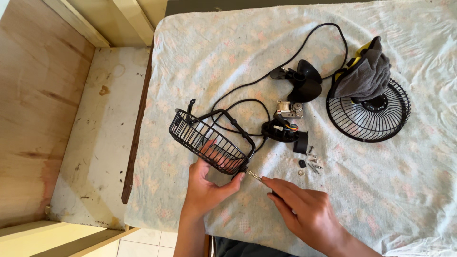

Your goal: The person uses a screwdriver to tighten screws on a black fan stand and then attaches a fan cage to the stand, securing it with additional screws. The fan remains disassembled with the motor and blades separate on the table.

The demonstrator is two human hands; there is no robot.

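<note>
My left hand (pixel 205 186) grips the near rim of a black wire fan guard (pixel 202 135), tilted on edge over the cloth, with fingers reaching inside it. My right hand (pixel 304 209) holds a thin screwdriver (pixel 254 176) whose metal tip meets the guard's lower right edge, by my left thumb. A black bracket and cable run from the guard's back to a small opened motor housing (pixel 281 131) with coloured wires.
On the pale patterned cloth (pixel 381 200) lie a black fan blade (pixel 304 78), a bare motor (pixel 289 109), loose screws and small parts (pixel 310 163), a second wire guard (pixel 369 112) with a grey and yellow rag (pixel 364 71) on it. Wooden boards (pixel 43 109) stand at left.
</note>
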